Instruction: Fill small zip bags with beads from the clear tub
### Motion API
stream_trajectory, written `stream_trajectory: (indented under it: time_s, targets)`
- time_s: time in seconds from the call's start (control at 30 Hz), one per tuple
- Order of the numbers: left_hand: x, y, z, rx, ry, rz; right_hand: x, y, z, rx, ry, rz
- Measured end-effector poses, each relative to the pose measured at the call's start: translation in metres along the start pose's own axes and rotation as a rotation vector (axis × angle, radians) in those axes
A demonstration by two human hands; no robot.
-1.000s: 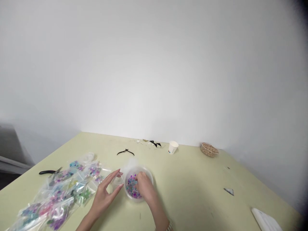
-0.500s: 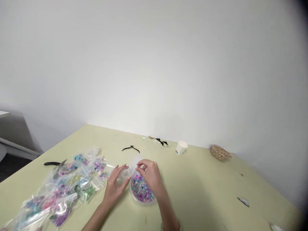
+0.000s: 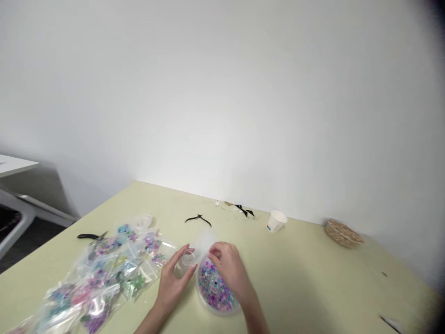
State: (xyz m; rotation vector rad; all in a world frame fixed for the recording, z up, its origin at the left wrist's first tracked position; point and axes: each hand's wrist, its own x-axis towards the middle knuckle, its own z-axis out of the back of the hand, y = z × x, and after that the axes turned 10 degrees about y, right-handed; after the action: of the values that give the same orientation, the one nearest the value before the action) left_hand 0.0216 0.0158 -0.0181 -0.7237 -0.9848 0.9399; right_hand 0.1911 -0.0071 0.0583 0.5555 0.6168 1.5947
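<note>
My left hand [image 3: 174,278] has its thumb and fingers around a small clear round thing [image 3: 188,258], which looks like a spool or a little lid. Just to the right, my right hand [image 3: 229,269] pinches its fingertips together over the rim of a round clear container [image 3: 209,307]. Whatever lies in that pinch is too small to make out. Purple, pink and blue beads [image 3: 216,290] fill the container, and my right hand hides part of them. A whitish translucent sheet or bag [image 3: 205,240] lies just beyond my hands, blurred.
Plastic bags of coloured beads [image 3: 100,278] cover the table's left side, beside black-handled pliers [image 3: 91,236]. Farther back are black pliers [image 3: 198,218], black scraps [image 3: 244,210] and a white paper cup [image 3: 276,221]. A tub of brownish bits [image 3: 343,233] stands at the right.
The whole view has shifted, so everything on the table appears farther right and slightly lower. My hands keep nearly the same pose around the round thing and the bead container.
</note>
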Motion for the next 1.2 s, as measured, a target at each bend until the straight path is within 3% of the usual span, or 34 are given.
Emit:
stream_trajectory:
  time_s: [0.1,0.27,0.43,0.53,0.67,0.8,0.93,1.07,1.2]
  targets:
    - [-0.001,-0.004,-0.001,-0.051,-0.016,0.033,-0.004,-0.014,-0.004,-0.305,0.158,-0.185]
    - [-0.002,0.001,-0.004,-0.107,-0.026,0.060,-0.004,-0.016,-0.019,-0.465,0.305,-0.204]
    - [-0.004,0.002,-0.005,-0.096,0.007,0.057,-0.003,-0.019,-0.021,-0.496,0.309,-0.195]
    - [-0.005,-0.003,-0.006,-0.065,0.034,0.034,-0.003,-0.018,-0.014,-0.471,0.239,-0.159]
    - [-0.007,-0.008,-0.008,-0.041,0.057,-0.041,-0.003,-0.002,-0.002,-0.150,0.138,0.050]
    - [-0.009,-0.008,-0.009,-0.020,0.067,-0.095,-0.002,0.016,-0.006,0.077,0.109,0.220]
    - [-0.010,-0.007,-0.008,0.002,0.078,-0.121,-0.001,0.023,-0.014,0.086,0.099,0.243]
    - [-0.011,-0.005,-0.007,0.019,0.084,-0.152,-0.001,0.020,-0.009,0.126,0.113,0.257]
    - [-0.010,-0.004,-0.008,-0.019,0.051,-0.136,-0.004,0.004,-0.001,-0.001,0.090,0.138]
